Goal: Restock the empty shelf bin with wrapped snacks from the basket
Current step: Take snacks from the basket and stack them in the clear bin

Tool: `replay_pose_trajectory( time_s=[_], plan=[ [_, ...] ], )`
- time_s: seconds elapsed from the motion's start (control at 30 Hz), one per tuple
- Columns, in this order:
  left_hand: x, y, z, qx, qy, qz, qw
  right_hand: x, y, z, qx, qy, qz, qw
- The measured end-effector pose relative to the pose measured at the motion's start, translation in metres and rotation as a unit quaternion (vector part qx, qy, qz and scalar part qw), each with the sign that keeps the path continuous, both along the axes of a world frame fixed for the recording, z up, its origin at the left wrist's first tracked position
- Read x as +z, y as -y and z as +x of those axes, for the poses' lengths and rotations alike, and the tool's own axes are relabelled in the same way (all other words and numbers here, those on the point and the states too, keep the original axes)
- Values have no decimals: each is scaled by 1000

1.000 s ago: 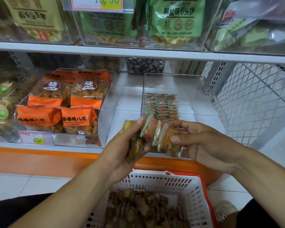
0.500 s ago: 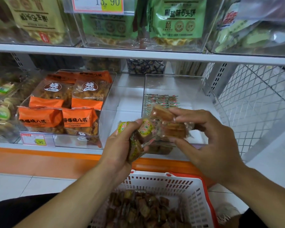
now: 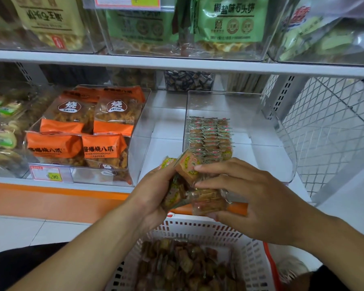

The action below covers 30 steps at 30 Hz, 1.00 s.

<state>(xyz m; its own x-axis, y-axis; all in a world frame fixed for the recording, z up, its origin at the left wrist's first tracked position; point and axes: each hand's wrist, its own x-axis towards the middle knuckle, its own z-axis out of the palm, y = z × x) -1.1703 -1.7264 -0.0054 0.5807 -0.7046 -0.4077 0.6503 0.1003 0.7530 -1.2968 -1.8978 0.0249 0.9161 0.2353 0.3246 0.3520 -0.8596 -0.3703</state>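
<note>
Both hands hold a bunch of small wrapped snacks point(image 3: 188, 170) in front of the shelf edge, above the basket. My left hand point(image 3: 153, 194) grips the left part of the bunch. My right hand point(image 3: 248, 198) pinches the top snack with its fingertips and holds more wrapped snacks point(image 3: 208, 201) under its thumb. The clear shelf bin point(image 3: 282, 131) stands behind the hands, with neat rows of stacked snacks point(image 3: 209, 137) along its left side; its right side is bare. The white basket point(image 3: 200, 229) with a red rim sits below, holding several loose snacks point(image 3: 183, 265).
A clear bin of orange snack bags point(image 3: 82, 131) with a price tag stands left of the target bin. An upper shelf point(image 3: 177, 64) with green bags overhangs. A white wire mesh panel point(image 3: 328, 122) closes the shelf's right end. Tiled floor lies below.
My right hand has turned palm-down and dropped lower over the bunch, now pinching the top snack. My left hand has stayed in place with its snacks.
</note>
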Motion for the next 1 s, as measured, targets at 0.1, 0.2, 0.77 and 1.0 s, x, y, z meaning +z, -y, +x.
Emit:
replay_pose_trajectory(
  time_s=[0.1,0.2,0.77,1.0],
  plan=[
    [-5,2,0,27,-5,25,999,-2,-4,-1,-28,-87,113,989],
    [-5,3,-2,50,14,41,998,-5,-7,2,-49,-163,294,941],
    [-10,8,-20,216,127,71,965,-25,-21,15,-66,-255,572,777],
    [-11,14,-19,254,140,50,956,-20,-16,13,-62,-257,555,789]
  ],
)
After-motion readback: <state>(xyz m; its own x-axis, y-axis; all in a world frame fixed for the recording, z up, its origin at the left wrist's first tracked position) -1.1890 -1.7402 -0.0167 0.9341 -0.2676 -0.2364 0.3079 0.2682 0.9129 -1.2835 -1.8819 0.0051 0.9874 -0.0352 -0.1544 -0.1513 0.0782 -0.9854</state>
